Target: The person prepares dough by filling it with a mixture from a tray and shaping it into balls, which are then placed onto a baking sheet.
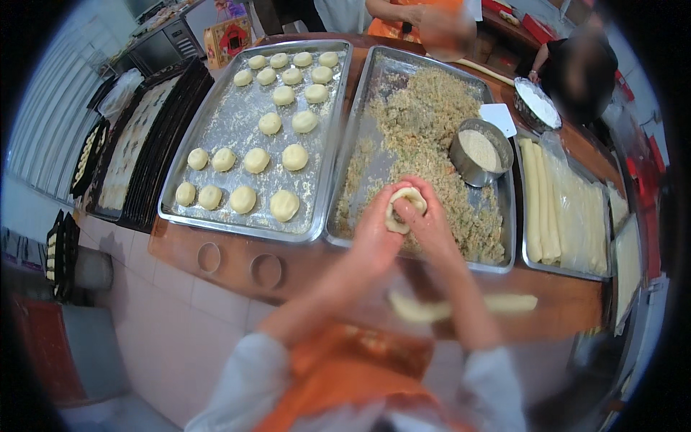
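Note:
A cupped piece of pale dough (pixel 393 218) is held over the near edge of the filling tray. My left hand (pixel 376 227) wraps round its left side. With its fingers closed round the other side, my right hand (pixel 434 225) presses its thumb into the hollow. Whether any filling lies inside is hidden by the thumb. Beneath and beyond both hands, crumbly tan filling (pixel 425 108) covers much of a metal tray (pixel 358 129). Nearer me, a length of dough rope (pixel 417 309) lies on the wooden table, partly behind my right forearm.
Rounded dough balls (pixel 284 205) sit in rows on the left tray (pixel 277 232). Two metal rings (pixel 266 271) lie on the table. A metal pot (pixel 481 153) and white scraper (pixel 498 119) rest at the filling. Dough ropes (pixel 551 209) fill the right tray. Two people stand across the table.

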A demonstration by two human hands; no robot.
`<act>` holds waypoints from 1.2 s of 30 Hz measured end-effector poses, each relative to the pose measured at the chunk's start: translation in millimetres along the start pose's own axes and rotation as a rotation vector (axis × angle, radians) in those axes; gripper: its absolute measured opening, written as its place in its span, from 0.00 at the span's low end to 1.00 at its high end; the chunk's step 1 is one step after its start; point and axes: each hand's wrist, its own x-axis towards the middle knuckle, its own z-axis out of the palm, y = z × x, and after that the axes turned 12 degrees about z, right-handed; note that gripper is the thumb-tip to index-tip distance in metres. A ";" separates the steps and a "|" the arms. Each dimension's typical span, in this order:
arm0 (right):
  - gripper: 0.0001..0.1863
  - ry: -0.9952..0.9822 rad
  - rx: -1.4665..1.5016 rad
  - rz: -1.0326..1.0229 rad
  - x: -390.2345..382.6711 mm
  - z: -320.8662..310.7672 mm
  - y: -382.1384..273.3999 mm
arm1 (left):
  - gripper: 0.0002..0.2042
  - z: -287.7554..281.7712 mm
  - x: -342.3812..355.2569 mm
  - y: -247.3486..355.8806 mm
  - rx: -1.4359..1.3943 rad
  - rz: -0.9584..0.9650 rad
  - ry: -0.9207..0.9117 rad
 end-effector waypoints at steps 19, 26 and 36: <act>0.37 -0.319 -0.206 -0.154 -38.7 0.4 -7.0 | 0.19 12.2 -46.9 49.1 0.150 -0.161 -0.088; 0.40 -0.174 -0.242 -0.315 -53.9 14.5 -1.4 | 0.17 5.2 -71.3 57.3 0.359 -0.191 -0.271; 0.26 -0.405 -0.955 -0.592 -58.6 26.8 -30.0 | 0.17 -33.7 -83.7 54.5 0.369 -0.233 -0.437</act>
